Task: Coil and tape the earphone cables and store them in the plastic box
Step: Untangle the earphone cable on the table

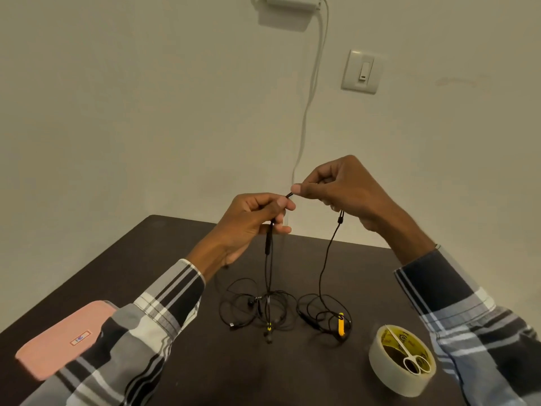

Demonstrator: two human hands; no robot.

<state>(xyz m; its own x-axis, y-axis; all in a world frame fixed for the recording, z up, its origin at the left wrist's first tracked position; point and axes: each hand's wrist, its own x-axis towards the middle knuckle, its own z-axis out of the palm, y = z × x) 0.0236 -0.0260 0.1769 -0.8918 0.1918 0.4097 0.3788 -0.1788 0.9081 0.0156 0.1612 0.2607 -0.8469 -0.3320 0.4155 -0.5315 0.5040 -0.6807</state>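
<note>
Spanning both hands point(295, 206) — earphone cable point(328, 259), pinched, raised

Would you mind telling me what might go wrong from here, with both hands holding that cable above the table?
1. The held cable trails into the loose earphone cables lying on the table; pulling it up may tighten a tangle or drag the others along.
2. The scissors rest loosely on the tape roll near the right sleeve; a sweep of that arm might knock them off.
</note>
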